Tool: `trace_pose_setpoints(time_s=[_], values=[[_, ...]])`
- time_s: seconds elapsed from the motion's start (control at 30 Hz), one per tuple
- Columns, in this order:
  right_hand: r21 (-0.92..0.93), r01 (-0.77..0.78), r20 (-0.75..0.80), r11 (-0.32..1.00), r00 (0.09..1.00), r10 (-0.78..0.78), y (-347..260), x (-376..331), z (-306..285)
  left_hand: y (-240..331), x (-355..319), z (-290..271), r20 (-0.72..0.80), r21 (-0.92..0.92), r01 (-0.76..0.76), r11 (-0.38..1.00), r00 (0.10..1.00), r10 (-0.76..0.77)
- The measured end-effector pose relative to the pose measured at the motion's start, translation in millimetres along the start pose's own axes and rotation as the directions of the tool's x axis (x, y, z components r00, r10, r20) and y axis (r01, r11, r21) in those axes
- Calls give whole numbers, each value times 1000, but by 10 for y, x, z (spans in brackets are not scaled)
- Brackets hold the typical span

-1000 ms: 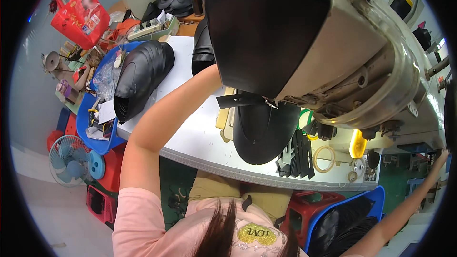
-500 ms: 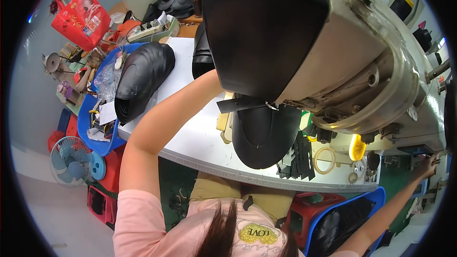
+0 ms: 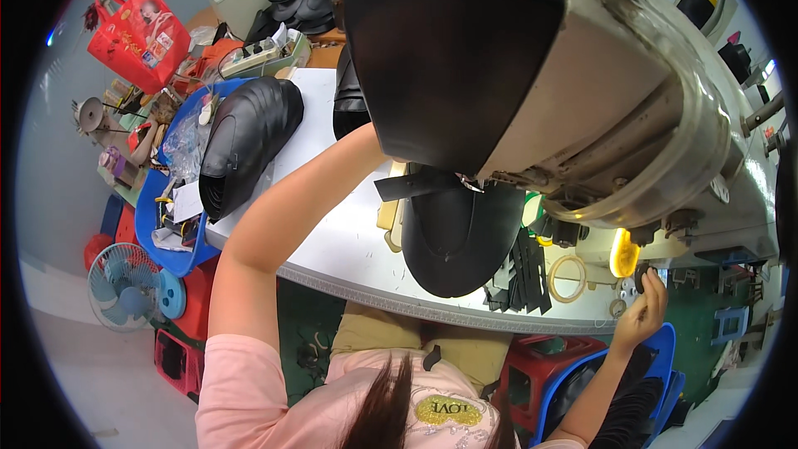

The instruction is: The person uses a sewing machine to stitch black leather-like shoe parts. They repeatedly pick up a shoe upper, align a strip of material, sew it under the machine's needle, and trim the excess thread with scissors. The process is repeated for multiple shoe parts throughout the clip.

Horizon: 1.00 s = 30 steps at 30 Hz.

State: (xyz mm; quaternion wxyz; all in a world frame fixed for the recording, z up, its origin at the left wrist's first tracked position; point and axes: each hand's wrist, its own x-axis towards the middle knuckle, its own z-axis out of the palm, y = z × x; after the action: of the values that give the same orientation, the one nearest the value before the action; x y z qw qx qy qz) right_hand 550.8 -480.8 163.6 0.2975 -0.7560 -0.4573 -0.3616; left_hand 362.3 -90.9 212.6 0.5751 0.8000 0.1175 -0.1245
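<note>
A black leather shoe upper (image 3: pixel 457 241) lies on the white table beneath the head of a sewing machine (image 3: pixel 453 58). Across the upper's left side runs a flat black strip (image 3: pixel 411 185). My left forearm reaches behind the machine head, which hides my left hand. At the right end of the table, below a lit yellow lamp (image 3: pixel 625 253), my right hand (image 3: pixel 642 316) is closed, its fingers against a small dark knob (image 3: pixel 640 277).
A stack of black uppers (image 3: pixel 253 137) stands at the table's left, beside a blue basket (image 3: pixel 170 258) of odds and ends. Black strips (image 3: pixel 528 274) and a cream ring (image 3: pixel 567 278) lie near the front edge (image 3: pixel 465 321). A red stool (image 3: pixel 532 366) stands below.
My right hand has come leftward from the machine's far right end to the dark knob. My left arm has barely moved. The view has shifted slightly.
</note>
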Motion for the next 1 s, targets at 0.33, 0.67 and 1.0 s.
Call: trace_pose_setpoints(time_s=[0.33,0.67,1.0], values=[[19,-288,-298,957,912,281,901,173,-316,-88,49,119,-3,39,-1,999,1000,2],[-338,-661,-196,670,746,637,4146,1414,-1697,-70,-60,105,7,-104,-37,994,999,38],[-132,-769,-484,625,600,637,3166,1292,-1346,-90,-101,72,-49,-178,-50,983,998,42]])
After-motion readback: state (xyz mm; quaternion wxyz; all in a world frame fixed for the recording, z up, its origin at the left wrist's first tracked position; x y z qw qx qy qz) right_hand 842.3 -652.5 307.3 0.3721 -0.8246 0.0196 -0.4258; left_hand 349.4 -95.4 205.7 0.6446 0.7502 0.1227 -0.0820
